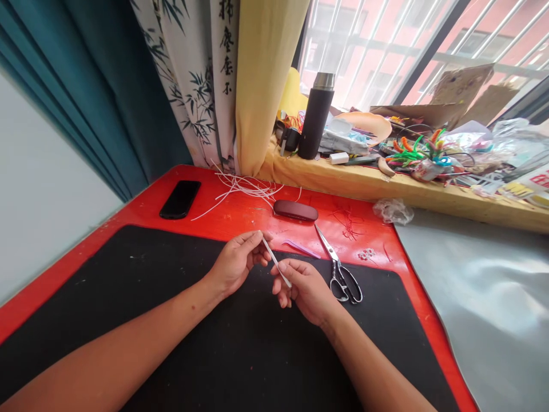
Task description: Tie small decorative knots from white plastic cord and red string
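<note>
A thin white strip [271, 255] slants between my two hands over the black mat [240, 355]. My left hand [240, 257] pinches its upper end between thumb and fingers. Lower down, my right hand [302, 286] grips the strip near its other end, which sticks out past the thumb. Just beyond the hands lies a narrow purple strip [302, 249]. Scissors [337, 266] with dark handles rest to the right of my right hand, their blades pointing away.
Loose white strands [244, 187] lie on the red table [231, 223] behind a maroon case [295, 210]. A black phone [180, 199] is at left. Red threads [348, 220] and a crumpled plastic bag [393, 212] lie right. A black thermos [316, 117] stands on the cluttered windowsill.
</note>
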Motion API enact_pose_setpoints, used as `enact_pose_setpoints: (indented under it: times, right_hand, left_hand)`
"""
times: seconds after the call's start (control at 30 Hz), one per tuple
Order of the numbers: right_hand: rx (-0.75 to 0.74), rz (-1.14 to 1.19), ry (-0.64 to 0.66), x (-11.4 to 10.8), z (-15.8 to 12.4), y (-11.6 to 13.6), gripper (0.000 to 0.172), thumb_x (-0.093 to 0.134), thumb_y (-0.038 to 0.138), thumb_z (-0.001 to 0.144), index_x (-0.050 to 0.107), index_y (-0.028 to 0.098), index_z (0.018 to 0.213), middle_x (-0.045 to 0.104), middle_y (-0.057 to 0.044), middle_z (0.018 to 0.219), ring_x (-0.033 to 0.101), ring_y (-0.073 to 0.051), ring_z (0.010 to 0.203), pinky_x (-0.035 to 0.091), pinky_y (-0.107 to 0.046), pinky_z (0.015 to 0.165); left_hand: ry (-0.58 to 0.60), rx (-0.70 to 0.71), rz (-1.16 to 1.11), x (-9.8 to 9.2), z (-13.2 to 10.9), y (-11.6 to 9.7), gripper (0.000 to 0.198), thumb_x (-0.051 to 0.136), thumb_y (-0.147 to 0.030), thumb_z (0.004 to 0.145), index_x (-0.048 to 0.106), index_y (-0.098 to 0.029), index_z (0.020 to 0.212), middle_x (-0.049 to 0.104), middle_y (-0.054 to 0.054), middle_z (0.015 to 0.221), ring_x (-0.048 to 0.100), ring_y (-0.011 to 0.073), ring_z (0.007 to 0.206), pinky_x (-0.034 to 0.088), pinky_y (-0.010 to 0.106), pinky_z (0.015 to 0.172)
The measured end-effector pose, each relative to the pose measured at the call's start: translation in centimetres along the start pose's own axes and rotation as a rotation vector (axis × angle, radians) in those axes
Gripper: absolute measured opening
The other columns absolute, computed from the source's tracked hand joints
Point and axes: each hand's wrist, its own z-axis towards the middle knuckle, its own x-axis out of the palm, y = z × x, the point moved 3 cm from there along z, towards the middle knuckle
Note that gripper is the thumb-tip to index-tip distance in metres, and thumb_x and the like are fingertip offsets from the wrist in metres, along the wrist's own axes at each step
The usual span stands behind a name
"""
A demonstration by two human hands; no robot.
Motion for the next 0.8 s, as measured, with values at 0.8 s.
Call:
enact_pose_setpoints:
  times: [0.8]
  right_hand:
    - [-0.005, 0.129, -0.015, -0.69, 0.55, -0.54, 0.044, 0.090, 0.054, 0.078, 0.074, 0.014, 0.088, 0.066, 0.003, 0.057, 0.057, -0.008, 0.039, 0.041, -0.017, 0.040]
  left_hand:
    - [-0.050, -0.084, -0.191, -0.08, -0.16, 0.27, 0.015, 0.071, -0.020, 0.096, 0.077, -0.007, 0.092, 0.071, 0.007, 0.075, 0.069, 0.0119, 0.065, 0.058, 0.016, 0.057]
